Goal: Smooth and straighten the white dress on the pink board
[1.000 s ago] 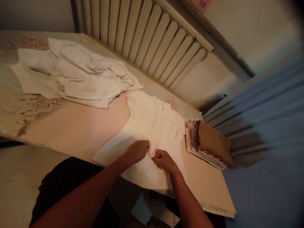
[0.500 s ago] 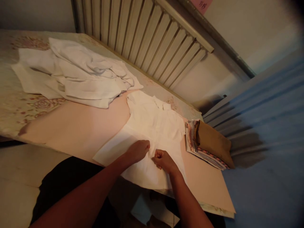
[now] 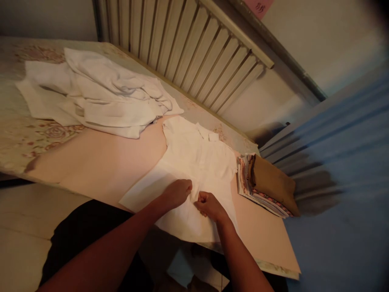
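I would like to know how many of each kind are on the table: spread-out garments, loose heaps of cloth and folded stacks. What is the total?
Spread-out garments: 1, the white garment
Loose heaps: 1, the white heap; pieces not countable
Folded stacks: 1, the brown-topped stack
Total: 3

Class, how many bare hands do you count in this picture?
2: the left hand and, beside it, the right hand, both over the spread white cloth garment.
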`<state>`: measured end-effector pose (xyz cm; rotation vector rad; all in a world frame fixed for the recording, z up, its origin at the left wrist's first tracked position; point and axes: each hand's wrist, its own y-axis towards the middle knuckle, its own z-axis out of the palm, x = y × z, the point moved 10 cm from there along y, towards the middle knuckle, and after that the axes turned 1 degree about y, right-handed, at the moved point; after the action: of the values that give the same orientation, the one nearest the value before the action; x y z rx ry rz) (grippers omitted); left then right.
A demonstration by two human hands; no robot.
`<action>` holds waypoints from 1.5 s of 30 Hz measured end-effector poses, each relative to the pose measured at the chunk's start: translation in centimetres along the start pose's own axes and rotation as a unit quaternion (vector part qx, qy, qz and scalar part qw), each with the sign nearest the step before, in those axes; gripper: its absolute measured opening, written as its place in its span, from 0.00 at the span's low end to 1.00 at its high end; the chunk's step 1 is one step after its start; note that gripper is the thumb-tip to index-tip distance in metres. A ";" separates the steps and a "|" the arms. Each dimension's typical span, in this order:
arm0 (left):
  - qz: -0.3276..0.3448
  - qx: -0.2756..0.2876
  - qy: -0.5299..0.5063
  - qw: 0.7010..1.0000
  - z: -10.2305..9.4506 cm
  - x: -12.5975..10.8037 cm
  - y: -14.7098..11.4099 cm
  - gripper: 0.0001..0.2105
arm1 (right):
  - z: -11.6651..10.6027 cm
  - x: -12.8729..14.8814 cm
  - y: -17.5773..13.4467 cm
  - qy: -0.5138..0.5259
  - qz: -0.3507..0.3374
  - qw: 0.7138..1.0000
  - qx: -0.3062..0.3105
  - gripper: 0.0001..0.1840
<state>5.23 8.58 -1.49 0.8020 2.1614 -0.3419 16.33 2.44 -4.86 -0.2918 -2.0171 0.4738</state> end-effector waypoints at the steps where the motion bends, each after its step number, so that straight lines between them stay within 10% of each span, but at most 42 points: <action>1: 0.002 -0.003 -0.002 1.000 0.0 0.0 0.0 0.06 | 0.0 0.1 0.0 0.001 -0.004 1.000 0.001 0.10; 45: -0.003 0.004 -0.013 1.000 -0.4 -0.3 -0.2 0.07 | -0.1 0.5 -0.1 -0.012 -0.023 1.000 0.014 0.09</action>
<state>5.01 8.46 -0.99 0.7912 2.1394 -0.3615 16.21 2.54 -4.38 -0.2222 -2.0352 0.4785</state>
